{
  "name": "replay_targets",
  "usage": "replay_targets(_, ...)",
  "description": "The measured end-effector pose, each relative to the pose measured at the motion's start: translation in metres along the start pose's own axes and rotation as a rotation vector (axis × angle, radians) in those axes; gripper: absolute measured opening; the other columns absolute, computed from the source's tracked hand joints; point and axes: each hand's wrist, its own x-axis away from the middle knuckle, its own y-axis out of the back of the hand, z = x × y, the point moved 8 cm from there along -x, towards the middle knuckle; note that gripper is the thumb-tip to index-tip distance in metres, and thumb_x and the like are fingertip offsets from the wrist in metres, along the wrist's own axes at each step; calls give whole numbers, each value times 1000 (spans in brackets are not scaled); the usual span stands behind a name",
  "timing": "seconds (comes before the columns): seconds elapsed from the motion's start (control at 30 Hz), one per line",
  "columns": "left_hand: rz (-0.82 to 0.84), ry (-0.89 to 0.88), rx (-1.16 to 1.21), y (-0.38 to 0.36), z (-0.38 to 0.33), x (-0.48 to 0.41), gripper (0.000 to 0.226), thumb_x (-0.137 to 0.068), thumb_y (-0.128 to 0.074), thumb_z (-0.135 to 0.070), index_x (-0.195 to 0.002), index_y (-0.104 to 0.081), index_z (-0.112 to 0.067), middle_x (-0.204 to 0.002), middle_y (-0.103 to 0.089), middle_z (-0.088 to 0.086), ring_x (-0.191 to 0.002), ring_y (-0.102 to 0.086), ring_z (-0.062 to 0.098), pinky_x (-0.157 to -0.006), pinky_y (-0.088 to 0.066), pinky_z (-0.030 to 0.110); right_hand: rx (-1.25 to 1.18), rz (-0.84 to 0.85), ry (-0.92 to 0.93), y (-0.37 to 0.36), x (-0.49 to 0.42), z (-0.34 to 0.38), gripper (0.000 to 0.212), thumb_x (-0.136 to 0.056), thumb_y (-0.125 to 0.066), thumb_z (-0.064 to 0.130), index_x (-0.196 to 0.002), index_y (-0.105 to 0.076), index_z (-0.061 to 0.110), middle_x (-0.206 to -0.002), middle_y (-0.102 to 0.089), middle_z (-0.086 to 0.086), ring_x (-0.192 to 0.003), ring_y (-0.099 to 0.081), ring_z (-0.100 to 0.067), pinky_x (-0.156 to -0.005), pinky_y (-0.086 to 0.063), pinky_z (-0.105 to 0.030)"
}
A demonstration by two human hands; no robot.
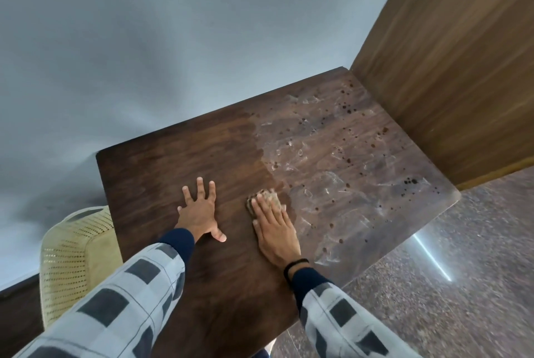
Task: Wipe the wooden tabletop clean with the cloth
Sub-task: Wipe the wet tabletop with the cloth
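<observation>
Leaning on grained tabletop (173, 167), right half smeared and spotted, by grey wall (144, 40): left hand (199, 210) splayed, right hand (273, 227) flat on cloth (267, 194).

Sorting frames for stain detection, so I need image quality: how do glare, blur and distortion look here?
Head view: wide-angle distortion tilts the tabletop and wooden panel; a pale sheen on the tabletop's right half dulls the grain; a bright glare streak crosses the floor, smeared at lower right; left hand, right hand and cloth look sharp.

Right hand (273, 226) flat on cloth (267, 198)
</observation>
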Motion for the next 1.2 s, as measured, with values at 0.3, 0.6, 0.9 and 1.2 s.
replay_targets(0.3,2,10,5,1,0,0,156,-58,-95,-44,-154,27,-24,-153,45,5,-145,28,45,-116,-15,67,132,94,175,16,-6,-23,54,-112,-19,39,-163,-4,32,-169,4,14,-157,6,-10,-128,-3,-45)
replay_targets(0.6,7,0,13,3,-3,5,153,-61,-94,-42,-155,26,-23,-154,44,6,-145,27,45,-116,-13,66,272,190,485,-10,57,-31,57,-112,-21,38,-162,5,32,-170,3,7,-157,5,-15,-128,-1,-45)
replay_targets(0.9,-1,-8,7,0,-1,0,156,-58,-95,-43,-155,26,-24,-154,44,6,-145,26,46,-114,-14,68,176,54,314,-25,106,-24,57,-111,-23,39,-164,-4,30,-171,-3,7,-157,-8,-16,-126,-19,-46)
replay_targets(1.2,-21,-2,2,0,2,1,158,-55,-96,-45,-155,25,-26,-156,42,4,-146,25,46,-114,-17,69,92,7,-15,-1,78,-44,56,-110,-23,40,-163,-9,30,-170,-4,8,-157,-2,-15,-125,-19,-49)
